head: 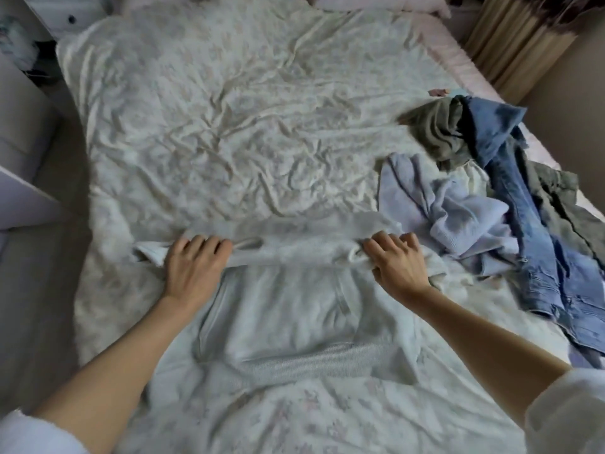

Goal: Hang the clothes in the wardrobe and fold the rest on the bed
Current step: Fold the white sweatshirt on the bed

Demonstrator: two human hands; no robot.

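Note:
A pale grey hooded sweatshirt lies flat on the bed in front of me, its front pocket and ribbed hem facing up. My left hand grips its upper left part, fingers curled into the cloth. My right hand grips the upper right part the same way. The hood lies bunched between and beyond both hands. To the right sits a heap of clothes: a lilac knit top, blue jeans and an olive garment.
The bed has a crumpled pale floral cover. White furniture stands along the left side, with floor between it and the bed. A beige curtain hangs at the far right, and pink pillows lie at the head.

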